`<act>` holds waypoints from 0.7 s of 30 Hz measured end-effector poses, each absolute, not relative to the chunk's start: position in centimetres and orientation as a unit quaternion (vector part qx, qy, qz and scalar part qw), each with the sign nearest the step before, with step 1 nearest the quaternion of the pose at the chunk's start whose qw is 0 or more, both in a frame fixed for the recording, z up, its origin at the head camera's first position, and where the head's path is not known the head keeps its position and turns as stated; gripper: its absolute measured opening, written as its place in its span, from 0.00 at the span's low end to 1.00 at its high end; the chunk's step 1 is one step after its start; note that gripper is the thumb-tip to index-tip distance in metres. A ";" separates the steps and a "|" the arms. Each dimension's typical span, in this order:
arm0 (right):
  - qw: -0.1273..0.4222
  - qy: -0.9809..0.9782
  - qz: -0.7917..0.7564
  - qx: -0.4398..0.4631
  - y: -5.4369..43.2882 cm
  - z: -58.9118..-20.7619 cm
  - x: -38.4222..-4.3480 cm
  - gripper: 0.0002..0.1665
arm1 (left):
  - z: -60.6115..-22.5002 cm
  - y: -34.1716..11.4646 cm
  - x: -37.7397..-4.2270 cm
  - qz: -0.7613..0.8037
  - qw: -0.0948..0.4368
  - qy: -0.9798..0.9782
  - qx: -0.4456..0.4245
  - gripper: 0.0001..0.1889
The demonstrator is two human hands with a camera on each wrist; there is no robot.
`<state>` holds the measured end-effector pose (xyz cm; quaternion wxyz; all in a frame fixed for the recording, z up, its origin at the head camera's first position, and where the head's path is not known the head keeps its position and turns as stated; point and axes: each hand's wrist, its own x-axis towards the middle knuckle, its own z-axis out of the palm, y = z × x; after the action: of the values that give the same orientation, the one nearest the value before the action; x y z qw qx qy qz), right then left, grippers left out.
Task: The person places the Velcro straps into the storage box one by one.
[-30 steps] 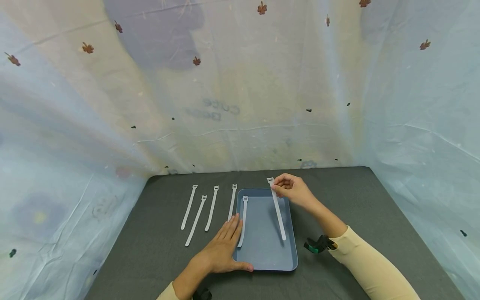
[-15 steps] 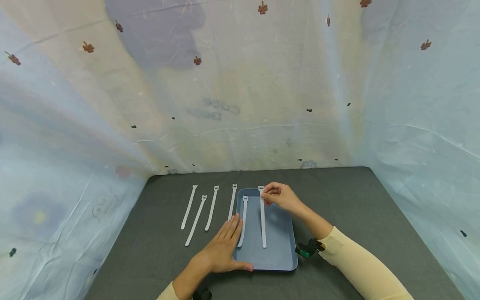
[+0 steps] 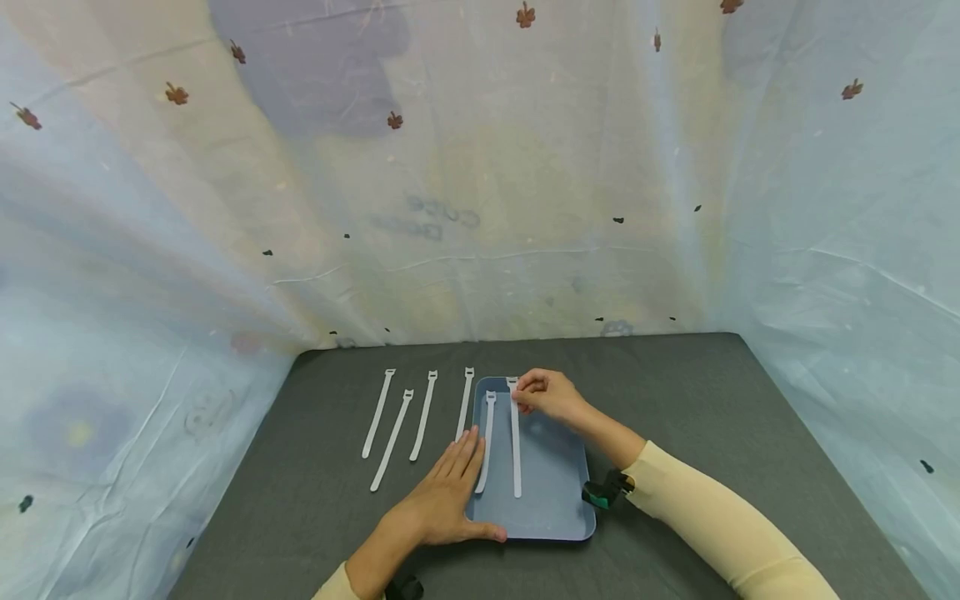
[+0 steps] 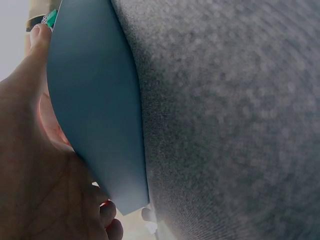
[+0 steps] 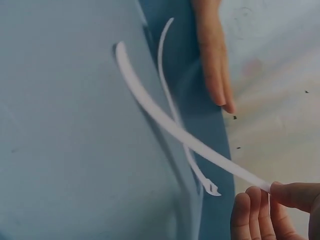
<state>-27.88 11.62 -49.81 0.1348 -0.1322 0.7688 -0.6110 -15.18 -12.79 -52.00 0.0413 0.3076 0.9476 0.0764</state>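
My right hand pinches a white cable tie near its slotted head, between thumb and fingers. The strap hangs over the blue-grey tray; in the right wrist view it bends in a curve with its tail end low over the tray floor. A second cable tie lies inside the tray along the left wall. My left hand rests on the tray's left edge with fingers straight and thumb at the near left corner. Seen from the left wrist, the tray's outer wall is beside the palm.
Several more white cable ties lie to the left of the tray on the dark grey cloth, including one in the middle of them. The nearest one is partly hidden by my left fingertips. Patterned plastic sheeting encloses the table's back and sides.
My right hand has moved left and slightly nearer, carrying the cable tie from the tray's right side toward the one lying inside. The left hand has stayed in place.
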 end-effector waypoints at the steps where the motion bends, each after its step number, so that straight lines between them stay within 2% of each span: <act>1: 0.138 0.771 -0.607 -0.134 11.6 -50.0 -28.0 0.13 | -52.0 -12.8 -15.2 0.077 0.040 0.947 0.308 0.70; 21: 0.162 0.790 -0.583 -0.099 9.9 -50.9 -28.7 0.09 | -52.0 -12.8 -15.2 0.076 0.043 0.948 0.307 0.70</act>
<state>-28.66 9.92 -50.93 0.1616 -0.0995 0.7903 -0.5826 -15.22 -12.77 -51.97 0.0433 0.3075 0.9475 0.0762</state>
